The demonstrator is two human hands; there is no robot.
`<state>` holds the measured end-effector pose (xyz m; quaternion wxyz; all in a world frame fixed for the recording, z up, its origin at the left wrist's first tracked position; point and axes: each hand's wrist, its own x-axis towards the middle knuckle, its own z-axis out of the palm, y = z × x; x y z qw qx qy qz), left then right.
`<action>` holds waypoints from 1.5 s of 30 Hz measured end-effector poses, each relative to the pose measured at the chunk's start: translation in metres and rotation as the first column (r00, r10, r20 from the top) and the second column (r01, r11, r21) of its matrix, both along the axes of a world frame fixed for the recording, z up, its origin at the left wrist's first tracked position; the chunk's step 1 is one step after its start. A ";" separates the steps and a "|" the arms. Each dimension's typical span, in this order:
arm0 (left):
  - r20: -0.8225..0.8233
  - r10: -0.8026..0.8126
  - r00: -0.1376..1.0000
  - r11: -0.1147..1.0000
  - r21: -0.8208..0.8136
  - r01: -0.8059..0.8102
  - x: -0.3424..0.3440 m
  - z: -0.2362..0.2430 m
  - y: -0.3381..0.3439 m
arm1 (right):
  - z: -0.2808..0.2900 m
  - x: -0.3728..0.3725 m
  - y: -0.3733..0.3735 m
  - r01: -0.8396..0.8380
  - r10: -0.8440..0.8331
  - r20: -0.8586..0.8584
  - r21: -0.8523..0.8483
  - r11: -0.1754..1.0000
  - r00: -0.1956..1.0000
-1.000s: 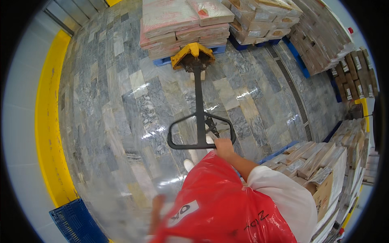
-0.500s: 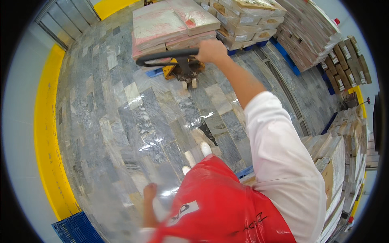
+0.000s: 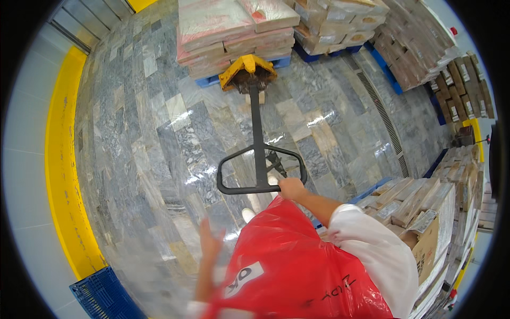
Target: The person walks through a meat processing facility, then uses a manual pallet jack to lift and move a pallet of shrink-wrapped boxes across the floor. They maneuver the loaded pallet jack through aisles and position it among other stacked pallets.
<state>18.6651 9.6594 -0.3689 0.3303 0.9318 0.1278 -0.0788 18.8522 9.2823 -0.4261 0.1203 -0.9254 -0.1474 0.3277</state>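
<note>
Across a grey tiled floor (image 3: 149,133), right hand (image 3: 292,189) grips pallet jack handle (image 3: 239,190)

At the lower middle of the view, the person's right hand is wrapped around the right end of the dark loop handle's crossbar, just ahead of the red apron (image 3: 297,255). A white sleeve (image 3: 372,244) covers that arm to about the elbow. The left hand (image 3: 211,242), blurred, hangs loosely open to the left of the apron, its thumb apart from the fingers, well clear of the handle.

From the handle, a straight dark shaft (image 3: 257,122) runs away from the person to the yellow head of the pallet jack (image 3: 247,65). This head stands right against a blue pallet (image 3: 207,82), which bears a plastic-wrapped stack of flat cartons (image 3: 212,24). White shoes (image 3: 248,215) show near the handle's near edge. Further right, a slotted drain grate (image 3: 382,111) crosses the tiles, with more carton stacks (image 3: 417,48) beyond it. A yellow kerb (image 3: 61,159) follows the left wall (image 3: 24,159), and a blue plastic crate (image 3: 103,295) sits at its near end.
</note>
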 end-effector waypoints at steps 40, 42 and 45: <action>0.203 -0.539 0.818 0.830 0.294 0.474 0.486 0.187 -0.070 | 0.270 0.277 -0.033 -0.021 -0.016 0.593 0.056 0.998 0.805; 0.256 -0.555 0.792 0.829 0.254 0.499 0.472 0.177 -0.069 | 0.263 0.265 -0.033 -0.018 -0.031 0.617 0.073 0.997 0.786; 0.025 -0.495 0.869 0.852 0.208 0.480 0.417 0.140 -0.076 | 0.200 0.206 -0.045 -0.048 -0.075 0.586 0.192 0.980 0.807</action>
